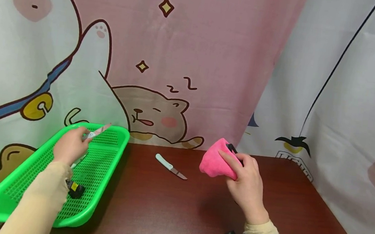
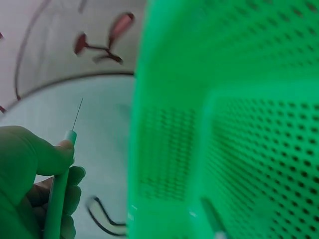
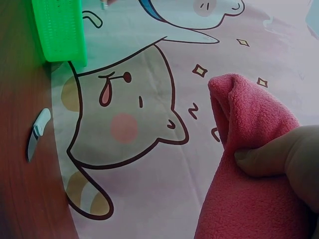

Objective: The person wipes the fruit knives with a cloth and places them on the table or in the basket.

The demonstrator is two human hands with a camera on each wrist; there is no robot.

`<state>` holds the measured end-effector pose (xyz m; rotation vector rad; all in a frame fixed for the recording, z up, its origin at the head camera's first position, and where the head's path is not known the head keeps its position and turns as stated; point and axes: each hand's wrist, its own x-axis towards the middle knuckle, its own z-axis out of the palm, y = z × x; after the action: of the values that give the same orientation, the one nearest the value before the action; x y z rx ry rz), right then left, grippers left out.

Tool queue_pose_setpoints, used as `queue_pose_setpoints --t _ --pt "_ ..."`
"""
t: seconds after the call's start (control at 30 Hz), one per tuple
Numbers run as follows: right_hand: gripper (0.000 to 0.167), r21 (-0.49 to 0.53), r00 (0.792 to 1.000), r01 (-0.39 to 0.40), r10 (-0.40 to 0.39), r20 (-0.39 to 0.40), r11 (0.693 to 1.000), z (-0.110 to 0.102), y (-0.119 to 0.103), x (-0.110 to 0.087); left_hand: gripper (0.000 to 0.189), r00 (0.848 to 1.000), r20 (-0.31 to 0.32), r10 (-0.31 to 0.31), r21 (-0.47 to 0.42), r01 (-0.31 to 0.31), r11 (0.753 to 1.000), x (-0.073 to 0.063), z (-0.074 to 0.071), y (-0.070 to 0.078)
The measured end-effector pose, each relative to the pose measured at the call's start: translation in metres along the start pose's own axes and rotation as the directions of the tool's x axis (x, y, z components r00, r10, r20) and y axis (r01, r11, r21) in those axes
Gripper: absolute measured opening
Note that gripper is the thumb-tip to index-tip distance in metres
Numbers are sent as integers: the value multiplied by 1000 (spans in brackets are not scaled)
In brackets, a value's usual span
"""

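Note:
My left hand (image 1: pixel 70 144) grips a folding knife (image 1: pixel 95 133) by its pale handle over the far end of the green plastic basket (image 1: pixel 121 140). Its blade points up to the right; in the left wrist view the blade appears edge-on as a thin line. My right hand (image 1: pixel 247 180) holds a folded pink cloth (image 1: pixel 215 162) above the table, thumb pressed on the fabric. A dark piece (image 1: pixel 231 148) shows at the cloth's upper edge. Unfolded on the table lies a second knife (image 1: pixel 170 166) with a pale green handle. Part of another pale handle (image 2: pixel 213 217) is inside the basket.
The basket stands at the left of the dark brown table (image 1: pixel 160 213), against a printed fabric curtain (image 1: pixel 219 71) that hangs along the back and right side. Black wrist cameras (image 1: pixel 76 190) are strapped to both forearms.

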<state>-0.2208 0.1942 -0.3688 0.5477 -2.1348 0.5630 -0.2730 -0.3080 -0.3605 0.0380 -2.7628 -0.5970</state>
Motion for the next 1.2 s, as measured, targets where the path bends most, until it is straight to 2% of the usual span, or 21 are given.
queue_pose_setpoints --t 0.1,0.23,0.43,0.67,0.9,1.2 --pt "65 1 1000 0 0 5 1000 1 -1 0 32 999 37 -40 10 40 999 -2 6 -17" --pt "65 -1 1000 0 0 6 1000 1 -1 0 30 991 105 -83 28 81 996 -5 12 -31" --pt "64 0 1000 7 -7 1 1000 2 -1 0 27 970 203 -134 111 113 987 -8 17 -46" --pt "64 -2 1000 13 -13 -3 1000 3 0 -1 15 944 286 -167 118 138 983 -9 23 -61" --pt "64 -4 1000 14 -14 -4 1000 2 0 -1 14 923 336 -186 155 141 978 -10 27 -65" --pt "64 -4 1000 16 -16 -5 1000 2 0 -1 9 917 341 -209 165 160 973 -10 29 -59"
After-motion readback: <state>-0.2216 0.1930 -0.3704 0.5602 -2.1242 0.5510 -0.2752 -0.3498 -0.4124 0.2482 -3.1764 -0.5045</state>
